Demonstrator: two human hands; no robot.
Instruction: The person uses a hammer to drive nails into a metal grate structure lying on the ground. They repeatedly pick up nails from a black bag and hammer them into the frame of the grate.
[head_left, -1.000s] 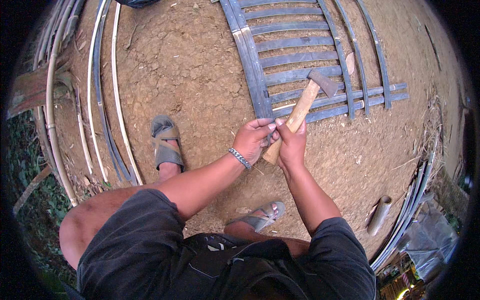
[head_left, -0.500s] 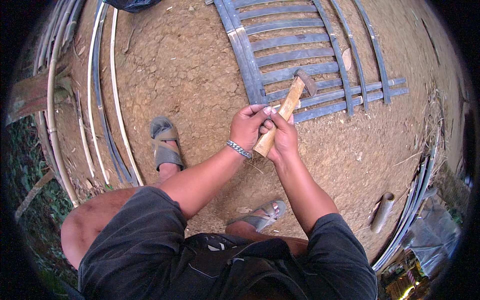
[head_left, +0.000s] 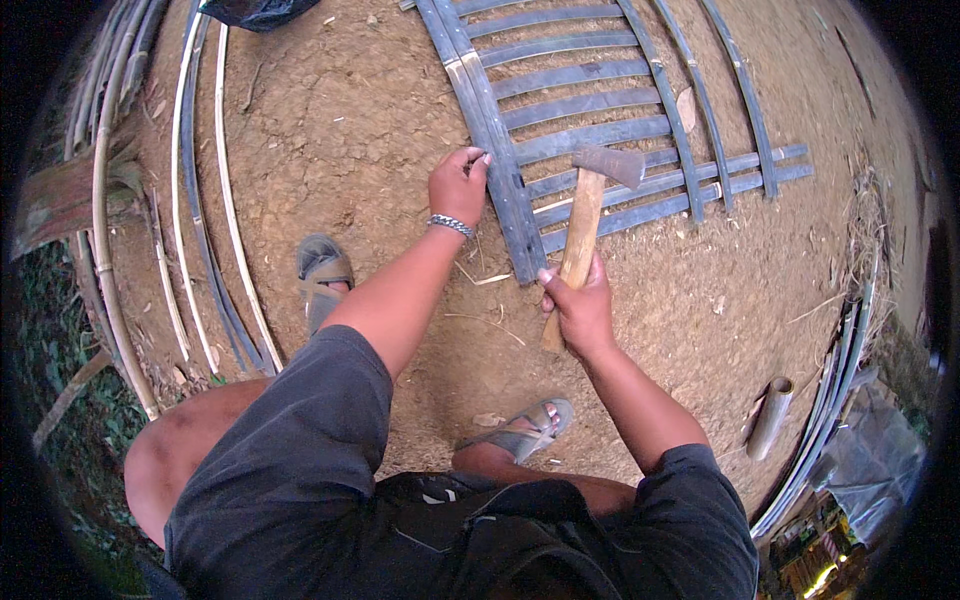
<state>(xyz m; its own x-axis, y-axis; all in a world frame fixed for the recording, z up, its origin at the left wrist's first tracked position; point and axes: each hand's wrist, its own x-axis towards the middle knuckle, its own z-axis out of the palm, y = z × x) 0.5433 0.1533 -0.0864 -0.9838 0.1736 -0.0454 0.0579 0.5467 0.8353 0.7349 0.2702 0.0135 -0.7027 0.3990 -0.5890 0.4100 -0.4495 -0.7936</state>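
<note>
My right hand (head_left: 583,312) is wrapped round the lower part of the wooden handle of a hatchet (head_left: 582,220). The dark, rusty head is up, over the near bars of a lattice of dark split-bamboo strips (head_left: 588,104) lying on the ground. Just left of the lattice's long double side strip (head_left: 490,140) is my left hand (head_left: 458,190), a chain bracelet on its wrist. Its fingers are curled and pinched together. Whatever they hold, if anything, is too small to make out.
Long bamboo poles and pale strips (head_left: 228,170) lie along the left. On the right are a short bamboo tube (head_left: 770,418) and a bundle of strips (head_left: 830,400). A black plastic bag (head_left: 262,10) sits at the top. My sandalled feet rest on brown dirt.
My hands, together on the hatchet before, are now apart. The left has moved up and left to the side strip; the right has lowered slightly, and the hatchet head has swung more upright.
</note>
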